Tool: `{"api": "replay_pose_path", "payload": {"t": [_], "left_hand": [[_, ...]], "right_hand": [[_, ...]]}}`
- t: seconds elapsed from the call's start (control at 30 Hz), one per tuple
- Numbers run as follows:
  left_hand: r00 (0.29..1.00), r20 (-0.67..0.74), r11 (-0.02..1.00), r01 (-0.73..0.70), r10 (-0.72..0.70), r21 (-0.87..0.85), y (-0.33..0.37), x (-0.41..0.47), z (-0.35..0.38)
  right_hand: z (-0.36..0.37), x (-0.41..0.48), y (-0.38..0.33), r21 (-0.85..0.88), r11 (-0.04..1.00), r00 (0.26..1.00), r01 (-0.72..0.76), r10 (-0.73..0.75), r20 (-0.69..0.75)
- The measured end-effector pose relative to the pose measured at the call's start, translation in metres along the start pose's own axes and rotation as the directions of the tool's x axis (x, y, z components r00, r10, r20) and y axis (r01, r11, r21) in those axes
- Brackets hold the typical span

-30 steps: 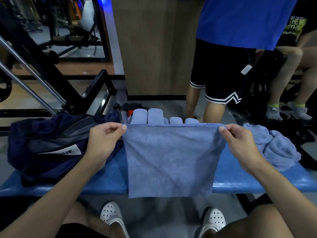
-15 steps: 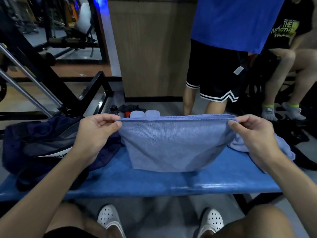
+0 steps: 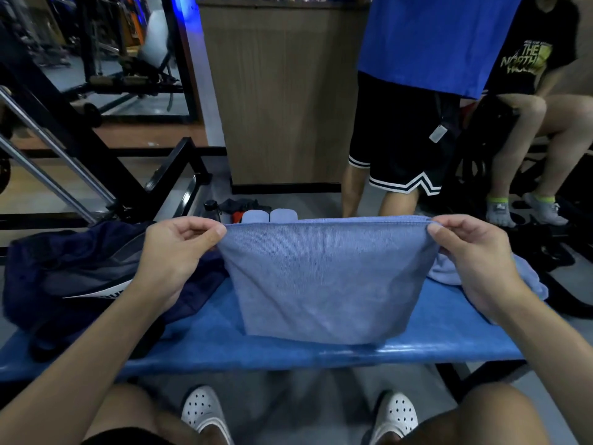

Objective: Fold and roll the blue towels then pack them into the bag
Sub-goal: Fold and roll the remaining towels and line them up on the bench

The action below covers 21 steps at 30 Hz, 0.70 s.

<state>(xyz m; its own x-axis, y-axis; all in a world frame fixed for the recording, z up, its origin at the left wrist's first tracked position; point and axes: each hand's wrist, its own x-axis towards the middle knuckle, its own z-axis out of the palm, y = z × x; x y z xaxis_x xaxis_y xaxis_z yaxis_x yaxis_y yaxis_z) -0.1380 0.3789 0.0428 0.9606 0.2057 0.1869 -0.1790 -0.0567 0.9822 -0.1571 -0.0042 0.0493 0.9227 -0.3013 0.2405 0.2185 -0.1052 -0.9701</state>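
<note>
- Pinching the top left corner of a blue towel (image 3: pixel 324 277) between thumb and forefinger, the left hand (image 3: pixel 175 256) holds it up above a blue padded worktop (image 3: pixel 449 335).
- The right hand (image 3: pixel 471 264) pinches the top right corner of the same towel in the same way, so the upper edge runs nearly straight between the two hands.
- The towel hangs down between the hands, doubled over, and its lower edge rests on the worktop near the front edge.
- A dark navy bag (image 3: pixel 73 277) lies on the worktop to the left, partly under the left forearm and just beside the towel.
- A loose heap of another blue towel (image 3: pixel 529 281) sits on the worktop behind the right hand.
- Two rolled towels (image 3: pixel 269 216) show just above the held towel's top edge, on the far side of the worktop, beside a dark bottle (image 3: pixel 212 208) and some dark and red items.
- White perforated shoes (image 3: pixel 205 412) of the person holding the towel are on the floor below.
- Two other people are beyond the worktop: one standing in black shorts (image 3: pixel 401 146), one seated at the right.
</note>
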Motion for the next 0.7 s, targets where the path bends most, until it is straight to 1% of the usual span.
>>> {"api": "replay_pose_path", "payload": {"t": [0.13,0.27,0.37,0.43,0.53,0.6,0.7], "left_hand": [[1.0,-0.001,0.999,-0.019,0.019,0.042,0.001,-0.002,0.001],[0.997,0.043,0.994,-0.068,0.064,0.088,0.004,-0.003,0.001],[0.993,0.061,0.969,-0.117,0.106,0.218,0.009,-0.005,0.002],[0.989,0.071,0.948,-0.145,0.13,0.282,0.012,-0.004,0.002],[0.988,0.099,0.94,-0.143,0.117,0.309,0.013,-0.003,0.001],[0.991,0.112,0.95,-0.11,0.08,0.294,0.012,-0.003,0.001],[0.989,0.138,0.962,-0.085,0.05,0.261,0.013,-0.007,0.001]], "right_hand": [[0.001,-0.001,0.002,-0.034,0.999,0.999,0.009,-0.008,0.031],[0.0,-0.003,0.001,-0.039,0.999,1.0,0.014,-0.014,0.022],[-0.001,-0.004,-0.002,-0.028,0.999,0.999,0.026,-0.025,0.033],[-0.003,-0.004,-0.002,-0.062,0.998,0.998,0.028,-0.024,0.052],[0.0,-0.005,-0.004,-0.125,0.99,0.996,0.06,-0.052,0.067],[0.002,-0.008,-0.007,-0.129,0.989,0.995,0.07,-0.061,0.073],[0.0,-0.009,-0.008,-0.108,0.993,0.997,0.042,-0.034,0.075]]}}
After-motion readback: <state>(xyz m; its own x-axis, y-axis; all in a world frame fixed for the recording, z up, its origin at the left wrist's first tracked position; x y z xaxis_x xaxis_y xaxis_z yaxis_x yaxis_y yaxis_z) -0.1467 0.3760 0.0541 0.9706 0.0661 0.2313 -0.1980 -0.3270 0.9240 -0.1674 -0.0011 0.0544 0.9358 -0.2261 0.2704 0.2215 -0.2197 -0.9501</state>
